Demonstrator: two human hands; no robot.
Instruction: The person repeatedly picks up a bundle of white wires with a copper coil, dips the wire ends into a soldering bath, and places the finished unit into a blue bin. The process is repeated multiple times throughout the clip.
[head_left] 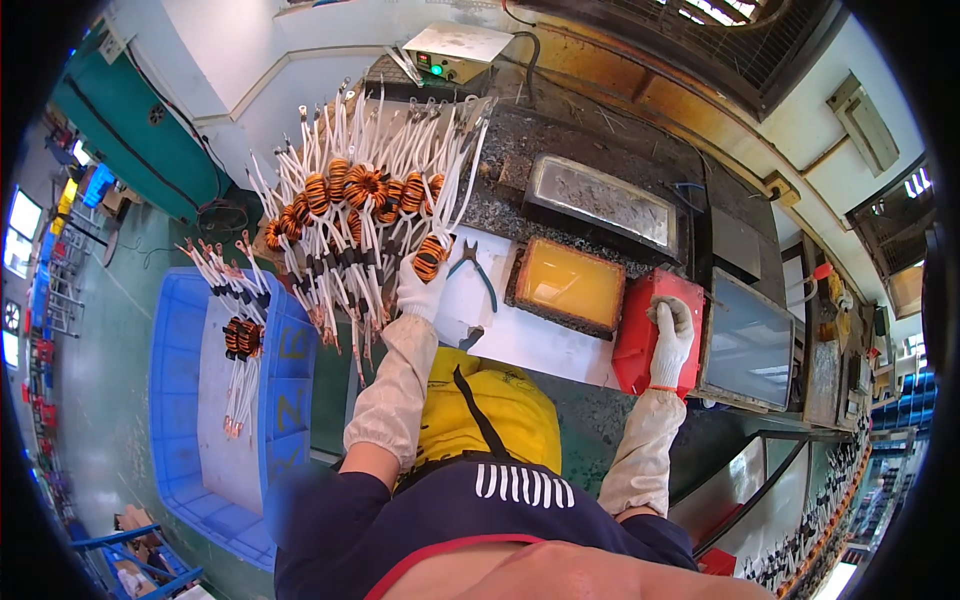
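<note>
My left hand (416,292), in a white glove, grips a copper-wound ring coil (430,258) with white leads at the right edge of a large pile of similar coils (362,188). Just right of it lie pliers (474,270) with teal handles, jaws pointing away. My right hand (674,338), gloved too, is over a red container (634,345). Its fingers are curled inward; whatever they may hold is hidden. Between the hands sits a dark-rimmed tray of amber material (570,284). Behind it stands a rectangular pot with a silvery surface (604,204).
A blue crate (178,400) on my left holds more coils (243,340). A control box (455,52) with a green light stands at the back. White sheeting (530,345) covers the front of the bench. A grey panel (750,338) lies right of the red container.
</note>
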